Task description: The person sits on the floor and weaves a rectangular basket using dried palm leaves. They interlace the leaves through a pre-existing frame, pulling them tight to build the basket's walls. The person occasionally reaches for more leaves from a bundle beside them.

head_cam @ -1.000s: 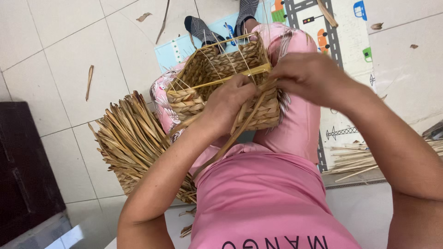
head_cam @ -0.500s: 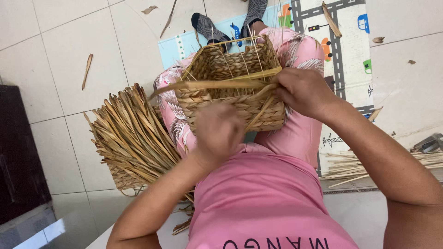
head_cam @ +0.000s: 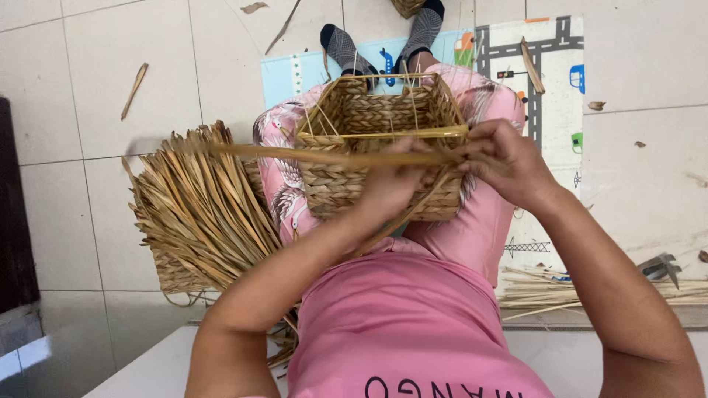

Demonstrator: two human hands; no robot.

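A rectangular woven straw basket (head_cam: 383,118) rests on my lap, its open top facing away from me. My left hand (head_cam: 394,184) presses against the basket's near side and pinches a long flat straw strand (head_cam: 295,155) that stretches out to the left. My right hand (head_cam: 509,158) grips the same strand at the basket's near right corner, by the rim. Thin upright stakes stick out of the rim.
A large bundle of dried straw strips (head_cam: 199,206) lies on the tiled floor to my left. More thin sticks (head_cam: 590,291) lie at the right. A printed play mat (head_cam: 546,81) is under my legs; dark furniture (head_cam: 15,214) stands at the far left.
The strand has been pulled out level to the left across the basket's near side. My left hand rose from below the basket to its side. The basket sits a little farther from me.
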